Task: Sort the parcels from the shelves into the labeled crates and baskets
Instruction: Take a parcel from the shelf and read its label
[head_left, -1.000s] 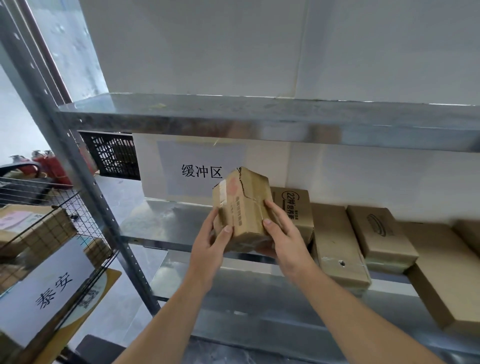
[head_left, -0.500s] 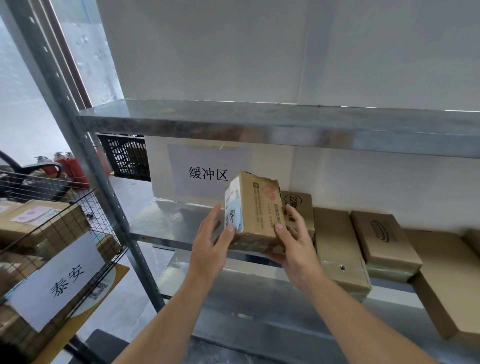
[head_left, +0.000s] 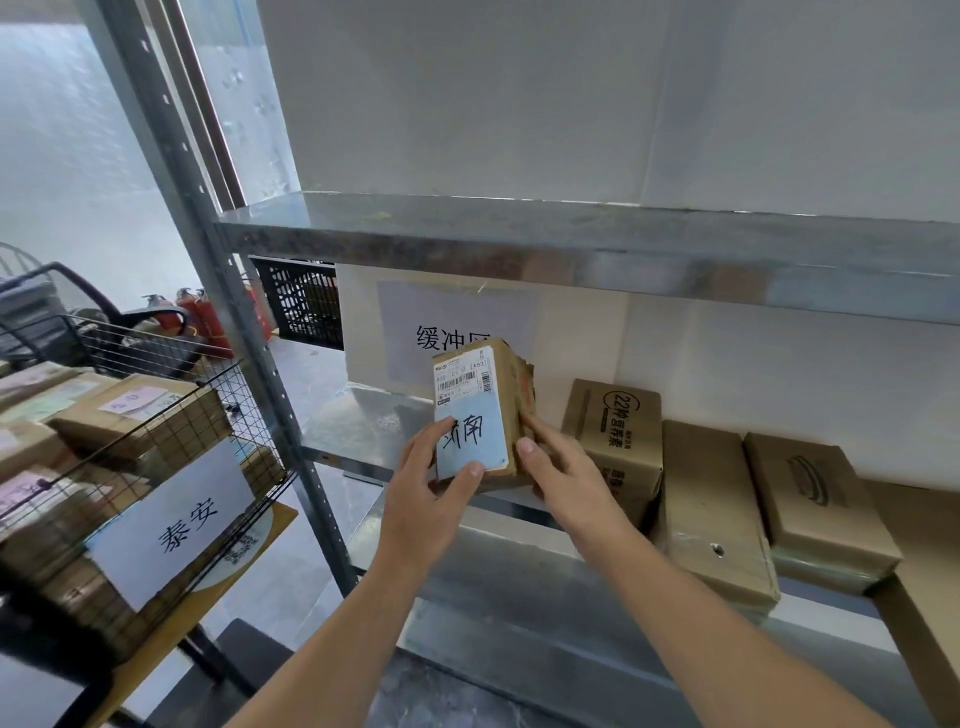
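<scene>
I hold a small worn cardboard parcel (head_left: 480, 400) upright in front of the middle shelf, its shipping label and a pale blue sticker with handwritten characters facing me. My left hand (head_left: 428, 486) grips its lower left edge, thumb across the sticker's bottom. My right hand (head_left: 563, 467) grips its right side. Several more cardboard parcels (head_left: 711, 499) lie on the metal shelf (head_left: 363, 415) to the right. A wire basket (head_left: 171, 415) with a white paper label stands at the left, holding several parcels.
A grey steel upright (head_left: 208, 260) of the rack runs between the basket and the shelf. An upper shelf (head_left: 571, 239) overhangs the parcel. A black plastic crate (head_left: 304, 301) and red fire extinguishers (head_left: 208, 317) sit behind. A white sign hangs on the wall behind the parcel.
Both hands have turned the parcel so its labelled face now points at me. The view has shifted right and lower, bringing the basket closer on the left.
</scene>
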